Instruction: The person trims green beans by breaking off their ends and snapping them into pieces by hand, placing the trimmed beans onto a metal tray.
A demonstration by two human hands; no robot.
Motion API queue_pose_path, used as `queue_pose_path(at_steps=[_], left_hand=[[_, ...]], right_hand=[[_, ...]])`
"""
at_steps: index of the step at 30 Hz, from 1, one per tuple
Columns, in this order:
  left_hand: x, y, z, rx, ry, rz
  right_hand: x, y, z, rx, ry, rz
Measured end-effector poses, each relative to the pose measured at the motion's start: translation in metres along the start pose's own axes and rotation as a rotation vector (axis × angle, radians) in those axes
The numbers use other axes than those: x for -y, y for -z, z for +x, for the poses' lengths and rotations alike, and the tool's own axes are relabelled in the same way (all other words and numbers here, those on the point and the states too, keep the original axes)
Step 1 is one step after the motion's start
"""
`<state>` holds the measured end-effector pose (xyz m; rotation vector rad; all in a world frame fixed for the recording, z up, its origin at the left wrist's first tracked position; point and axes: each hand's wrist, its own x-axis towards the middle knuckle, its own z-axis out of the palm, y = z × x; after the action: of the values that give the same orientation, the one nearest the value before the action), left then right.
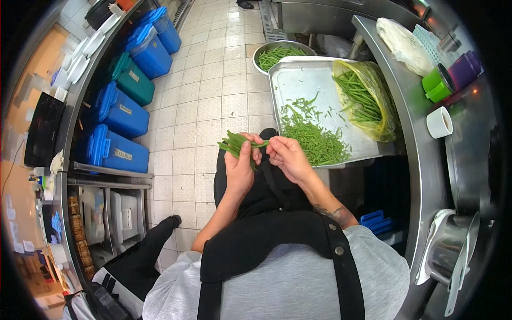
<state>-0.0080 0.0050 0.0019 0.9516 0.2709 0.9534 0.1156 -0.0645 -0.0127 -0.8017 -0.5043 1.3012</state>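
Note:
My left hand [243, 158] is wrapped round a bunch of green beans [232, 143] above my lap. Close on its right, my right hand [286, 156] pinches the end of a bean that sticks out of the bunch. Beside my right hand, a metal tray [306, 71] bears a pile of short cut bean pieces [314, 141]. A yellow plastic bag [388, 106] of whole green beans [360, 96] lies open on the tray's right part. Behind the tray stands a round metal bowl [258, 57] with more whole beans.
Lidded bins [125, 114] line the left side under a counter. A steel counter [397, 69] on the right holds a green cup [438, 84], a white cup [439, 122] and a metal pot [447, 248]. Another person's leg [144, 256] reaches in at lower left.

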Motion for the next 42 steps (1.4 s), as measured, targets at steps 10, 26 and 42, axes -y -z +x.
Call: queue_pose_path(at_steps=[10,26,42], left_hand=[[0.001,-0.008,-0.01,0.012,-0.081,0.092],[-0.004,0.007,-0.004,-0.02,-0.08,0.235],[-0.014,0.034,0.0,-0.23,0.255,-0.066]], right_hand=[[-0.003,0.008,0.01,-0.325,0.097,0.132],[0.027,-0.006,-0.006,0.022,-0.02,-0.504],[0.011,0.004,-0.003,0.212,-0.2,-0.065]])
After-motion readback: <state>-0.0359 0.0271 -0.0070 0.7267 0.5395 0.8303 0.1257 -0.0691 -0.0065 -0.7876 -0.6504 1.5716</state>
